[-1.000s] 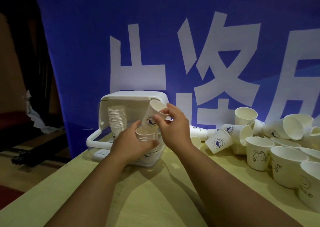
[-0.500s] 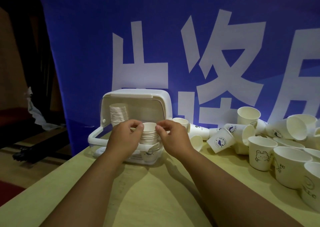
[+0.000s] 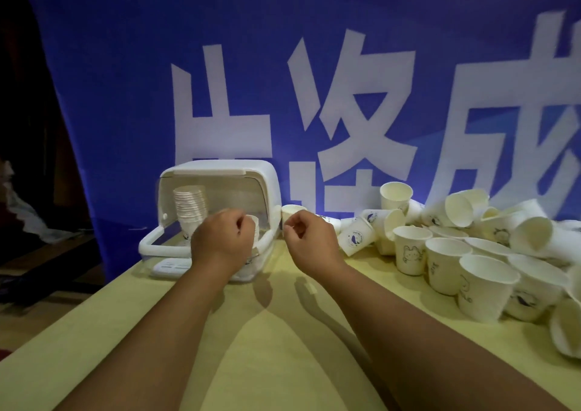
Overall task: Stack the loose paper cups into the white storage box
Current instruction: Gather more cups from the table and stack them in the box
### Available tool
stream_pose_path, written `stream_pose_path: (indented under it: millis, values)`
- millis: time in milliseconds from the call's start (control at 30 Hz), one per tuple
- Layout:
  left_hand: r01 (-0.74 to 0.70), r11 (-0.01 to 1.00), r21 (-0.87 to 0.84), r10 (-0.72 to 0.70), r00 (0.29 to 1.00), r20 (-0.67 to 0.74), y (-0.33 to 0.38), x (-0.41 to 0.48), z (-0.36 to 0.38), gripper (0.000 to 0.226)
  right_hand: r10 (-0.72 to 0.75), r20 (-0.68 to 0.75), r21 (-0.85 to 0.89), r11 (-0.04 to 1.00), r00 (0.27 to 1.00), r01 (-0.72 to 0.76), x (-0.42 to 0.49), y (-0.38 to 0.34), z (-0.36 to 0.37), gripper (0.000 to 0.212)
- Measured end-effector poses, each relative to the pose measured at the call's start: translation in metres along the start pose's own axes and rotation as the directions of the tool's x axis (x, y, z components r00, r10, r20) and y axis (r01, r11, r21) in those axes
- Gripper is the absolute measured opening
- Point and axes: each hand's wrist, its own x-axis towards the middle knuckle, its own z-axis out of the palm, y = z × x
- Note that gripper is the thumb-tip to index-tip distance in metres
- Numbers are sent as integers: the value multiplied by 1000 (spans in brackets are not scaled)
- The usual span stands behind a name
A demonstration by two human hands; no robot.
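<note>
The white storage box (image 3: 272,187) is found standing on the table (image 3: 283,357) with its front open. Inside it, at the rear left, a tall stack of cups (image 3: 189,204) is seen upright. A second stack (image 3: 254,223) is placed at the box's front right, largely hidden; only its upper rim is exposed. The left hand (image 3: 224,241) is held in front of the box opening, fingers curled, directly beside this second stack; whether the stack is gripped cannot be told. The right hand (image 3: 309,242) is held just outside the box's right wall, fingers curled inward with the thumb against the forefinger, and nothing is seen in it. A single cup (image 3: 291,212) is set upright by the box's right side, behind the right hand. The loose paper cups (image 3: 408,252) are heaped to the right of the box, some upright, some tipped over, several printed with small drawings. A blue banner (image 3: 125,96) with large white characters is hung behind the box.
</note>
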Motion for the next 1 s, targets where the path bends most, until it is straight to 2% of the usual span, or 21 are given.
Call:
stream_pose_path:
  millis: [133, 267, 600, 767, 933, 1000]
  values:
    - [31, 998, 60, -41, 985, 168, 40, -23, -4, 36, 33, -4, -99, 995, 999, -34, -27, 5, -49, 5]
    - [-16, 999, 50, 2, 962, 275, 86, -49, -5, 35, 57, -49, -130, 990, 997, -63, -60, 9, -98, 5]
    - [-121, 985, -119, 162, 883, 441, 220, -125, 16, 31, 117, -217, -258, 950, 969, -173, -147, 46, -248, 6]
    - [-37, 958, -286, 192, 820, 539, 280, -155, 42, 26, 190, -313, -310, 906, 931, -289, -185, 72, -325, 9]
    - [173, 876, -451, 199, 721, 663, 328, -177, 72, 9, 228, -414, -379, 837, 881, -395, -208, 107, -379, 8]
    - [281, 828, -484, 195, 666, 720, 342, -185, 83, 3, 250, -491, -385, 796, 834, -466, -214, 122, -394, 16]
